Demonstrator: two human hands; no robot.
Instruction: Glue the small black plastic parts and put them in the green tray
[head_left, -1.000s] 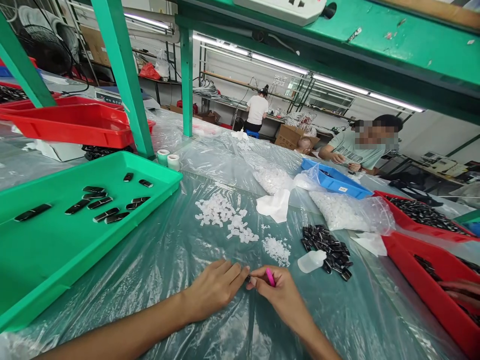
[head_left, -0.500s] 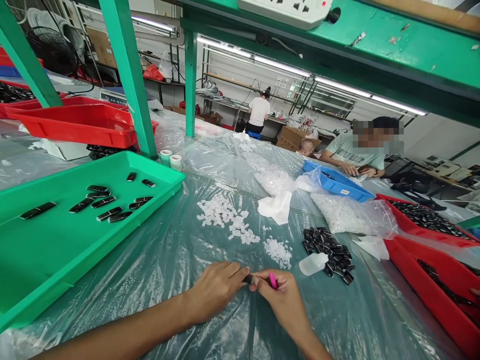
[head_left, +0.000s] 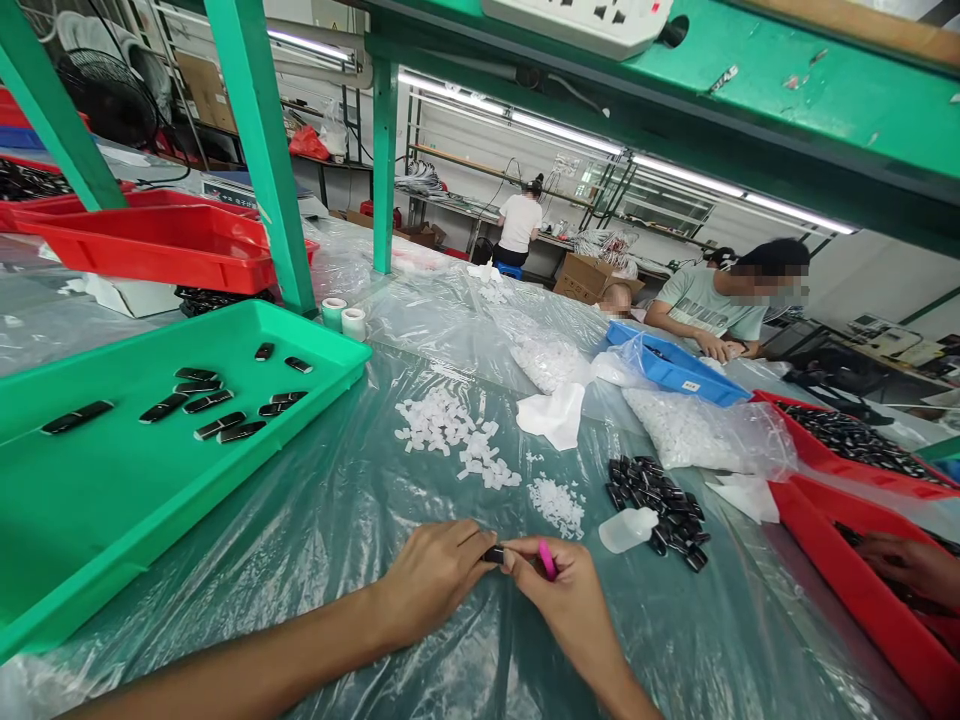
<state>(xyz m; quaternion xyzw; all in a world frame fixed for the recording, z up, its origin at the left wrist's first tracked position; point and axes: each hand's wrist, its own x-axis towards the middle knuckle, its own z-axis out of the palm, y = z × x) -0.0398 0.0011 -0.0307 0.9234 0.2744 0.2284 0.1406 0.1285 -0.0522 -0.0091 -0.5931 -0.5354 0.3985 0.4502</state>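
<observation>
A small glossy black piece (head_left: 493, 554) is pinched between the fingertips of both hands, low in the middle of the head view. My left hand (head_left: 435, 575) is closed on its left end. Closed on the right end is my right hand (head_left: 568, 595), which also has a bright pink object (head_left: 547, 559) tucked between its fingers; most of that object is hidden. Just beyond the hands lie a heap of tiny white bits (head_left: 556, 506) and a pile of larger white pieces (head_left: 439, 420). Right of them are a pile of black pieces (head_left: 660, 500) and a small translucent bottle (head_left: 628, 530).
A green tray (head_left: 97, 540) with several black pieces stands at left, below a red tray (head_left: 150, 245). Bags of white pieces (head_left: 705, 430), a blue tray (head_left: 675, 372) and red trays (head_left: 840, 590) line the right. Another person's hand (head_left: 911, 565) reaches into the nearest red tray.
The black piece shows a little more between my fingertips; my hands have barely moved. At the right edge, another person's hand has come further into the red tray.
</observation>
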